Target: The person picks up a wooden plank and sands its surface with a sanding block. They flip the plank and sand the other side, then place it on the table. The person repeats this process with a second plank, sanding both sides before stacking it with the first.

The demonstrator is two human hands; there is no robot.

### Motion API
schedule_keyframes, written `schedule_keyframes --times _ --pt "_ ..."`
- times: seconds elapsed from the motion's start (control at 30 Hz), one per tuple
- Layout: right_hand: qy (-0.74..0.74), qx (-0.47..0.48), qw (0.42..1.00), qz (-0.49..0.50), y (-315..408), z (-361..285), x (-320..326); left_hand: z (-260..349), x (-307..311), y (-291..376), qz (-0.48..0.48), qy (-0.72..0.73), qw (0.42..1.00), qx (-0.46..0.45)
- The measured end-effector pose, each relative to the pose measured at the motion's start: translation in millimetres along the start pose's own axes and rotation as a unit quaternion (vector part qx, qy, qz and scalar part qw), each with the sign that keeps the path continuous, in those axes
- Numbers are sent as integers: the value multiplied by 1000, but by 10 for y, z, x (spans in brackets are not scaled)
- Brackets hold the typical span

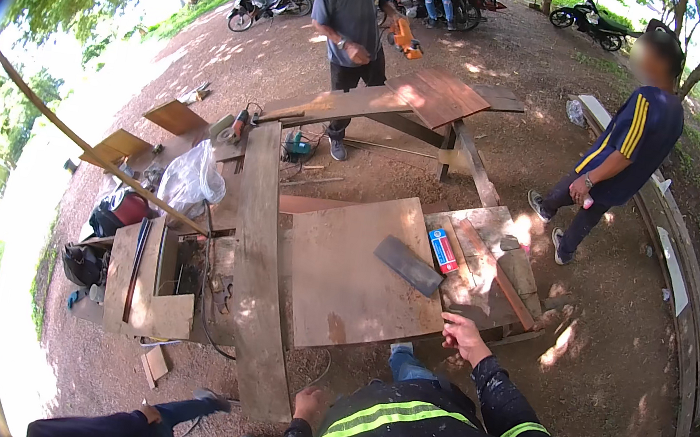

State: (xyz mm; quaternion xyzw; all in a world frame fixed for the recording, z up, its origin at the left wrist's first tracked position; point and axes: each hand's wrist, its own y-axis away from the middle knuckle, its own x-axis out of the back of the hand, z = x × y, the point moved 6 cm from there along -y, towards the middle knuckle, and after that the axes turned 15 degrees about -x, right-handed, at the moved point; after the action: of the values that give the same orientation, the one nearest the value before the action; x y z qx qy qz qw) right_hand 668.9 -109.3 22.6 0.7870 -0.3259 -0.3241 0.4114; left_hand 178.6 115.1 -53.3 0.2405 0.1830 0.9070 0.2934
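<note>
My right hand (pixel 464 339) is over the near right corner of a square plywood board (pixel 349 272) on the workbench, its fingers curled; whether it grips a small thing cannot be told. My left hand (pixel 310 403) hangs near my waist, right of the near end of a long wooden plank (pixel 265 247), its fingers hidden in part. A dark grey rectangular block (pixel 408 265) lies on the board's right part. Just beyond the board's right edge lies a blue and red box (pixel 443 251) bearing writing, beside a reddish wood strip (pixel 502 283).
A person (pixel 359 32) across the bench holds an orange power tool (pixel 406 40); another person (pixel 630 137) stands at the right. A third person's legs (pixel 189 410) are at the lower left. An angle grinder (pixel 240 123), plastic bag (pixel 193 180) and slanting pole (pixel 97 153) are leftward.
</note>
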Motion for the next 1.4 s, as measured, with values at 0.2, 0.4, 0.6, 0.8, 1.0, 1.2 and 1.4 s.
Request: schedule_keyframes --times 0.2,0.4,0.6,0.8,1.0,1.2,1.4 --pt "-56 -7 997 44 700 929 471 -788 -5 103 -22 17 998 51" --pt "-113 -29 988 101 1117 1664 949 -1182 -99 487 -86 -138 986 42" --pt "-107 -62 986 115 1055 1861 1333 -1004 -359 594 -70 -114 981 -143" --pt "22 -19 994 104 864 1374 1756 -1126 -930 841 10 183 981 68" --pt "80 -6 991 103 810 1352 2437 -702 -1693 1095 41 114 991 49" --pt "91 -102 979 151 788 2105 3241 -373 -2066 1456 54 -20 998 -41" --pt "95 -111 977 155 883 2600 3719 -719 -2019 1879 47 -80 995 -18"
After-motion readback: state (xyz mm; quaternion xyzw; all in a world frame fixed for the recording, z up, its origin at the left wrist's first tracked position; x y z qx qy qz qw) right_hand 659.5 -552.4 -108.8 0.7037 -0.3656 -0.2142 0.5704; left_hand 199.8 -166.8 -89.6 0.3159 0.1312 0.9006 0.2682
